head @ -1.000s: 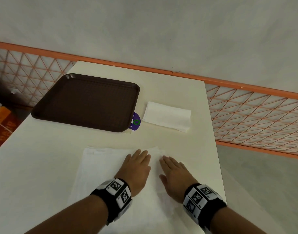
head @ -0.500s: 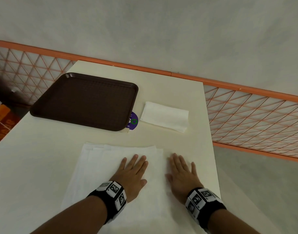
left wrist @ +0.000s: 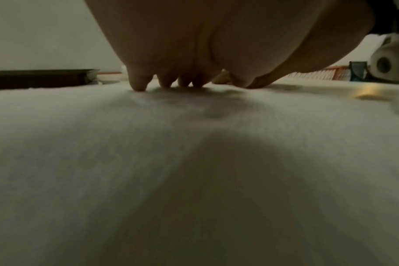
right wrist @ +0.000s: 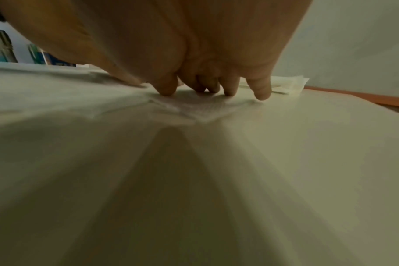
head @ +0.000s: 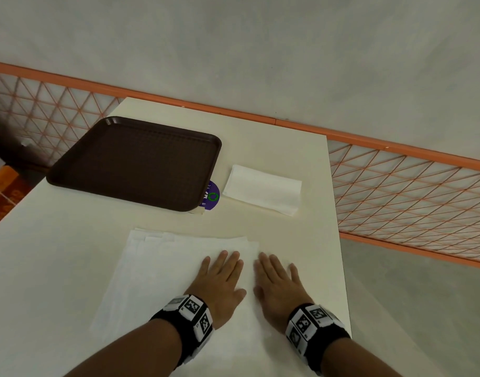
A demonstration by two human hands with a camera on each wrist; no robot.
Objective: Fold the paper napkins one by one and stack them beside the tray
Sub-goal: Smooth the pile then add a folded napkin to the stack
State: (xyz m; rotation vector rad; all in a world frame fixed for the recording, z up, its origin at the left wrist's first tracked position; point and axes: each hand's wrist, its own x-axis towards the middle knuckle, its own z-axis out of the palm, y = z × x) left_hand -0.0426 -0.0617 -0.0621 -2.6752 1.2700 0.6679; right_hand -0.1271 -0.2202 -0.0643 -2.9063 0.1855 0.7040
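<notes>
A pile of unfolded white napkins [head: 162,270] lies flat on the cream table near me. My left hand [head: 220,278] rests palm down on the pile's right part, fingers straight. My right hand [head: 277,281] lies flat beside it, across the pile's right edge, its fingertips [right wrist: 261,93] pressing napkin and table. In the left wrist view the fingertips [left wrist: 138,85] touch the napkin [left wrist: 148,144]. A folded napkin [head: 262,189] sits to the right of the dark brown tray [head: 135,161], which holds nothing.
A purple round sticker [head: 210,197] shows at the tray's near right corner. The table's right edge [head: 339,235] runs close to my right hand. An orange mesh fence [head: 410,191] stands behind and to the right. An orange box [head: 2,191] sits low at the left.
Both hands stayed flat on the pile. The right hand slid out to the right half a second ago and has come back in beside the left hand.
</notes>
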